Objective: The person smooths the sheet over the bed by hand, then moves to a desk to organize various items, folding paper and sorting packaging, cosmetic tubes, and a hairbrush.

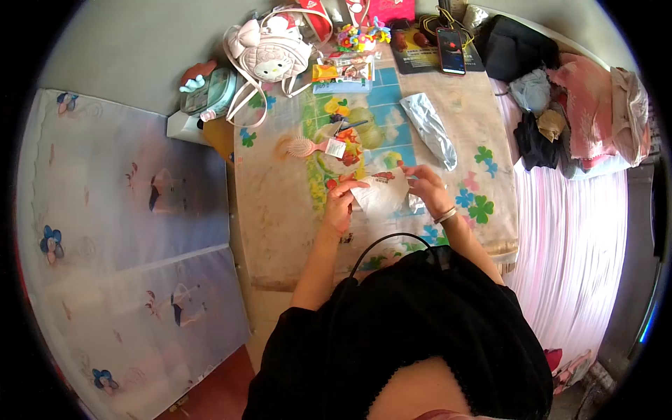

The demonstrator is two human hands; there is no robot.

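Observation:
A white sheet or packet (383,194) with small reddish print is stretched between my two hands above the patterned tablecloth (273,210). My left hand (341,204) pinches its left edge. On its right upper corner, the fingers of my right hand (428,189) are closed; a bracelet circles that wrist. Beyond my left hand lies a pink hairbrush (302,146) with a white tag (335,148). A silvery-white plastic bag (428,129) lies past my right hand. Small dark items (350,127) rest near the brush.
At the table's back stand a pink-white bag (273,63), snack packets (343,70), colourful flowers (362,36) and a phone (451,50). Clothes (584,105) are piled at the right. A teal case (217,94) sits at the back left, beside a patterned curtained cabinet (126,189).

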